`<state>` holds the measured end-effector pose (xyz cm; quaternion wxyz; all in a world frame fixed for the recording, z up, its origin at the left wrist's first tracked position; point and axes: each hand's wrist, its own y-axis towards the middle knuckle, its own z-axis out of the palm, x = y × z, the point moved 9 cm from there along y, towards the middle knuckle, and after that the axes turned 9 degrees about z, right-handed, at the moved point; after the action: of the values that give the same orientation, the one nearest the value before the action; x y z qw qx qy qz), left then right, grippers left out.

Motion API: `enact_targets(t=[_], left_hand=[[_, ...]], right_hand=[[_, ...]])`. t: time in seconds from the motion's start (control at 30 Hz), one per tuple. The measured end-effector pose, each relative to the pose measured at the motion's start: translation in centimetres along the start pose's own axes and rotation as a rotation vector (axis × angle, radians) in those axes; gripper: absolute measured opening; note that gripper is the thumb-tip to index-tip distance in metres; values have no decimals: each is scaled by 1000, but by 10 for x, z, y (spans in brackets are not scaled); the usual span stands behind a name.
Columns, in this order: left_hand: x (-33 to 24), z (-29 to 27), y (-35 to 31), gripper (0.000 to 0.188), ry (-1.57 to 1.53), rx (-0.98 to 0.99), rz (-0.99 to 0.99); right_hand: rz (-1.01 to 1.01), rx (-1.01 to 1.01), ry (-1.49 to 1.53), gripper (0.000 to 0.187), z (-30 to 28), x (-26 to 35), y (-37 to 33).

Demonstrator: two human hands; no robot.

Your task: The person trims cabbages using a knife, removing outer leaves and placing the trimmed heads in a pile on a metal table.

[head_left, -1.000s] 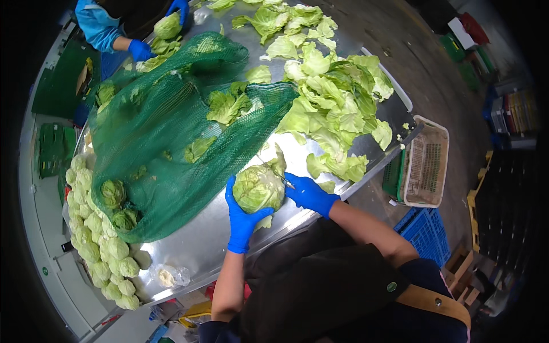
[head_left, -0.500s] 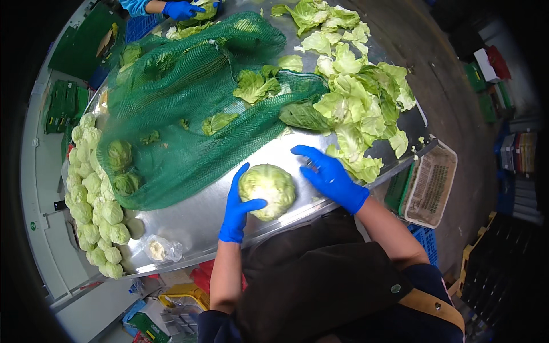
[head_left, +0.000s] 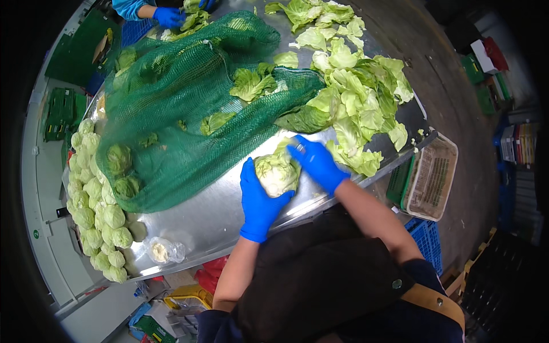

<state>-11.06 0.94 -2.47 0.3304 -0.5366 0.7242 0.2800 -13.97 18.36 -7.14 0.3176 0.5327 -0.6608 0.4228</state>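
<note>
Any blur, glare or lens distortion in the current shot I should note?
In the head view, the right hand is blurred, while the left hand and its cabbage look clearer; in the same head view, glare whitens parts of the metal table, edges curve toward the rim, and the corners fall to black.

Near left: crumpled clear plastic bag [head_left: 164, 250] on the metal table [head_left: 197, 231]. Below its edge, red plastic [head_left: 210, 274] and a yellow basket [head_left: 189, 292]. Right: dirty pale crate [head_left: 429, 174], blue crate [head_left: 426, 244] just nearer. Far left: green crates [head_left: 59, 114].
</note>
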Motion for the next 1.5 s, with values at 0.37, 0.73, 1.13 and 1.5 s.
enact_targets(t=[0.37,0.73,1.13,1.5], left_hand=[[-8,-7,20,110,-41,329,220],[14,5,22,103,-193,-53,-35],[13,-5,22,123,-111,-41,-67],[9,-2,11,112,-58,-53,-59]], right_hand=[[34,129,266,69,-2,26,-11],[105,-171,194,38,-11,-56,9],[-19,80,-388,71,-11,58,-47],[-153,11,-381,45,-22,48,19]])
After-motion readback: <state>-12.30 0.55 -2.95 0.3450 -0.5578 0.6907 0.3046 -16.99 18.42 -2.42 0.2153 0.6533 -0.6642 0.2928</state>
